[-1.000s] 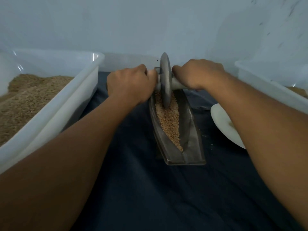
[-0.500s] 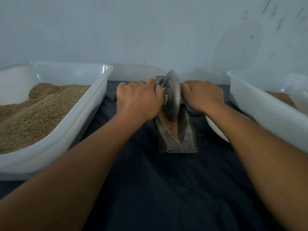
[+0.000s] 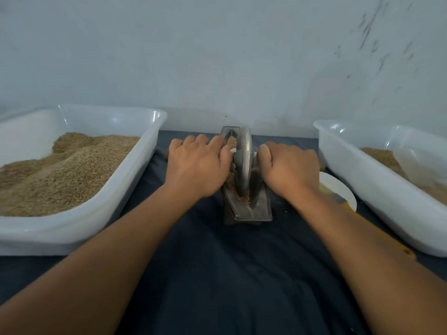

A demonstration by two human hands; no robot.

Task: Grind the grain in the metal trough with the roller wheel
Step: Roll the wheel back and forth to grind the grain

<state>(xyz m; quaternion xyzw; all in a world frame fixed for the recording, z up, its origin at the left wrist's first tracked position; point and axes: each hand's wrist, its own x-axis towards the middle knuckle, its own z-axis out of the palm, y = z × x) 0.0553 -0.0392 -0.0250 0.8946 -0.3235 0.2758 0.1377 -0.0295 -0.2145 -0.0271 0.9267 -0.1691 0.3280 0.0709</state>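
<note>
Head view, roller wheel [image 3: 243,163] btwn left grip [image 3: 197,165], right grip [image 3: 291,171]

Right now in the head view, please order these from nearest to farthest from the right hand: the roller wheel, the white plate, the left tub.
From the right hand:
1. Roller wheel, just to its left; the hand grips the wheel's handle.
2. White plate, close on its right, partly under the forearm.
3. Left tub, far on the left, beyond the left hand.

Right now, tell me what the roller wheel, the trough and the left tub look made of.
Roller wheel: dull grey metal, faint sheen on its rim. Trough: the same grey metal, likely cast, matte. Left tub: white glossy plastic, slightly translucent, with bright highlights on its rim.
</note>
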